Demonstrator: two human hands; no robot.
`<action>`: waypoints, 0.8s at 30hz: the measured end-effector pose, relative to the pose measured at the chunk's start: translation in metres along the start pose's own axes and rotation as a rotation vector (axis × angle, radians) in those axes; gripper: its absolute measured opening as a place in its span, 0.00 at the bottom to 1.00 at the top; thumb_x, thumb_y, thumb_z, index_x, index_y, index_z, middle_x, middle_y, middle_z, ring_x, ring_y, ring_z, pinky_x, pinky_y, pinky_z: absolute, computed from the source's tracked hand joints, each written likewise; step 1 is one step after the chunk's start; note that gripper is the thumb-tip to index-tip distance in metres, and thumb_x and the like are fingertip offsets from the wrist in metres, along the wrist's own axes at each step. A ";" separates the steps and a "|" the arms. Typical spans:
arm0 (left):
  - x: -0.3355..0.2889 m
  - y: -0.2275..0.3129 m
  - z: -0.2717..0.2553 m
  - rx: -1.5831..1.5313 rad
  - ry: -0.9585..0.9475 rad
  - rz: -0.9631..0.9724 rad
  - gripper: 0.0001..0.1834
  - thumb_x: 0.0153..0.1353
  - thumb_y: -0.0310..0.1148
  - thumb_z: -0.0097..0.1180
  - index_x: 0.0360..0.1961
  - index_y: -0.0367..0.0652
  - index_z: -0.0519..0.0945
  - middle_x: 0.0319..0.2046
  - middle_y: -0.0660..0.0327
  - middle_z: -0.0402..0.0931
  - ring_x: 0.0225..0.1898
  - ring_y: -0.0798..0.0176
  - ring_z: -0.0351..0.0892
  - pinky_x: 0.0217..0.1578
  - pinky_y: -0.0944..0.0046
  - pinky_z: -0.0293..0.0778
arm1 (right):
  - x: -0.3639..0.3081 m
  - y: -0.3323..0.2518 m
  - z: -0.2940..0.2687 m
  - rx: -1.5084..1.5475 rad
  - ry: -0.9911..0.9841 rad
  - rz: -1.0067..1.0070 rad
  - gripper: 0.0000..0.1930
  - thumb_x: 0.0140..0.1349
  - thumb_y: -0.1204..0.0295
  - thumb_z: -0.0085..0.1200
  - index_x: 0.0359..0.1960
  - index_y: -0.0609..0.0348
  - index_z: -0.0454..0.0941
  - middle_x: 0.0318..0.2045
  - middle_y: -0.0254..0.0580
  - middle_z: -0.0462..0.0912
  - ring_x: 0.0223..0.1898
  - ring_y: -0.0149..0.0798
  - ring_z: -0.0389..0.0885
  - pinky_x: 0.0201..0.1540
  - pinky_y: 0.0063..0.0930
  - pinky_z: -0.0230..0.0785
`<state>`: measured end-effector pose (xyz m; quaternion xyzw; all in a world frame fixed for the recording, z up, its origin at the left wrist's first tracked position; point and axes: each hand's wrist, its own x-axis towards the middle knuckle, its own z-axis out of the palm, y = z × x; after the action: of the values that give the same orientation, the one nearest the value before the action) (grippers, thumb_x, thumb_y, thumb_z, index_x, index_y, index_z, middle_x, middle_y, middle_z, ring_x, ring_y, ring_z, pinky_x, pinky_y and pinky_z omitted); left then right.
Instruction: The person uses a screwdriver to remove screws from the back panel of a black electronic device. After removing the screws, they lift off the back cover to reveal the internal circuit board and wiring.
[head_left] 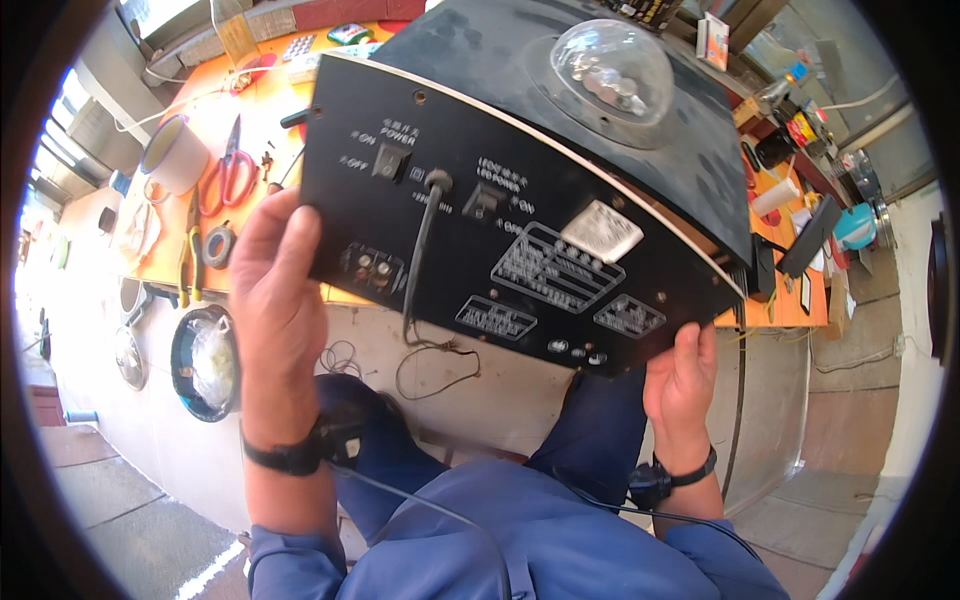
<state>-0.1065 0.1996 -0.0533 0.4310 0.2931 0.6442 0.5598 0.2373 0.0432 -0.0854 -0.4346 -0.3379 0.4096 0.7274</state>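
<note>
A large black electronic box [690, 130] is tilted at the table's front edge, its back panel [450, 250] facing me. The panel carries two rocker switches, round sockets, printed labels and a white sticker [602, 231]. From it a dark power cord [423, 260] hangs down to bare-looking, frayed ends. My left hand [280, 290] grips the panel's left edge, thumb on the front. At the lower right corner, my right hand [682, 385] holds the edge, its fingers partly hidden. On top of the box rests a clear dome [612, 75] with small metal-looking pieces in it.
Red-handled scissors [230, 175], yellow-handled pliers [190, 255], a tape roll [218, 244] and a white cup-like container [175, 155] lie left on the orange table [265, 125]. A dark basin [205, 365] with a plastic bag is below. Clutter covers the right side.
</note>
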 end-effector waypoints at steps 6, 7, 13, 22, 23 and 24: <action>0.005 0.002 -0.017 0.071 0.039 0.005 0.14 0.72 0.28 0.57 0.56 0.36 0.78 0.55 0.55 0.80 0.56 0.61 0.79 0.61 0.61 0.71 | 0.003 0.003 -0.013 -0.164 -0.083 0.186 0.23 0.75 0.62 0.55 0.66 0.61 0.70 0.58 0.44 0.81 0.56 0.36 0.81 0.60 0.32 0.74; 0.006 0.004 -0.017 0.071 0.060 -0.005 0.14 0.71 0.28 0.60 0.55 0.36 0.79 0.55 0.55 0.79 0.57 0.62 0.77 0.62 0.62 0.68 | 0.003 0.001 -0.013 -0.146 -0.089 0.237 0.23 0.75 0.62 0.56 0.66 0.60 0.70 0.59 0.44 0.81 0.55 0.36 0.82 0.59 0.32 0.75; 0.015 0.028 -0.003 0.223 0.079 -0.065 0.13 0.67 0.31 0.66 0.49 0.37 0.80 0.46 0.59 0.76 0.51 0.63 0.74 0.55 0.65 0.67 | 0.010 -0.033 0.005 -0.159 -0.075 0.472 0.19 0.77 0.66 0.51 0.66 0.57 0.70 0.61 0.47 0.79 0.60 0.46 0.81 0.60 0.52 0.79; 0.022 0.070 0.014 0.445 0.074 -0.137 0.14 0.60 0.30 0.72 0.44 0.35 0.84 0.35 0.58 0.77 0.37 0.65 0.75 0.39 0.69 0.69 | 0.017 -0.070 0.043 -0.160 0.026 0.771 0.26 0.77 0.51 0.46 0.70 0.47 0.66 0.66 0.42 0.75 0.67 0.48 0.74 0.66 0.56 0.71; 0.023 0.071 0.015 0.453 0.069 -0.103 0.14 0.58 0.28 0.72 0.44 0.36 0.85 0.34 0.57 0.78 0.35 0.64 0.76 0.37 0.69 0.69 | 0.017 -0.071 0.047 -0.180 0.054 0.793 0.28 0.76 0.48 0.45 0.70 0.46 0.66 0.66 0.41 0.75 0.68 0.48 0.73 0.67 0.56 0.71; 0.023 0.074 0.016 0.417 0.072 -0.104 0.14 0.57 0.25 0.72 0.44 0.36 0.85 0.34 0.56 0.79 0.35 0.64 0.77 0.36 0.68 0.71 | 0.017 -0.073 0.051 -0.172 0.101 0.817 0.29 0.76 0.46 0.44 0.71 0.46 0.65 0.66 0.40 0.75 0.68 0.47 0.73 0.67 0.57 0.71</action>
<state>-0.1270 0.2052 0.0226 0.4985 0.4618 0.5547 0.4802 0.2238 0.0552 0.0034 -0.6116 -0.1349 0.6128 0.4819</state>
